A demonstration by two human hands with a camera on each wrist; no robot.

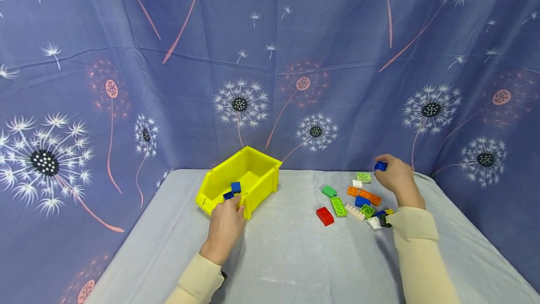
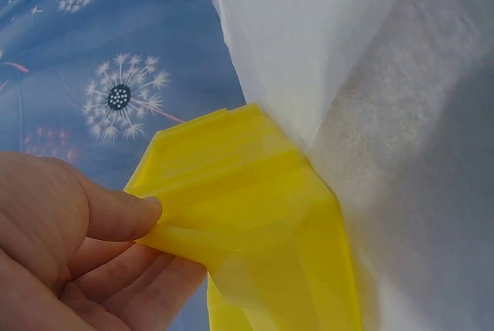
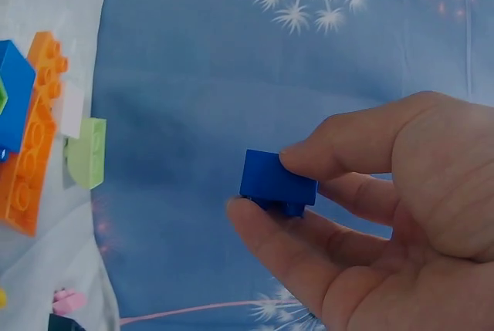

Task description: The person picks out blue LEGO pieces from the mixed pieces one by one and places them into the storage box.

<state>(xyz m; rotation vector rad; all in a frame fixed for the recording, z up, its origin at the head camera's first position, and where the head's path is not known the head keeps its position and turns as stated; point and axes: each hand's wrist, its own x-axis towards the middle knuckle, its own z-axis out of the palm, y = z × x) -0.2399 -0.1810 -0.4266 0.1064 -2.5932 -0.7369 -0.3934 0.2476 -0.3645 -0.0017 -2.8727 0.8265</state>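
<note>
A yellow bin (image 1: 263, 196) stands at the left of the table with two blue bricks (image 1: 236, 187) inside near its front. My left hand (image 1: 227, 224) grips the bin's front rim, thumb on one side and fingers under the other in the left wrist view. Over at the far right, my right hand (image 1: 395, 176) pinches a small blue brick (image 3: 278, 178) between thumb and fingertips, raised above the loose bricks. The brick's studs point down toward the fingers in the right wrist view.
Loose bricks lie right of the bin: a red one (image 1: 325, 216), a green one (image 1: 329, 191), a lime one (image 1: 338, 207), a cream one (image 1: 355, 212), orange ones (image 1: 370, 197) and several others. A patterned blue cloth (image 1: 270, 60) hangs behind the table.
</note>
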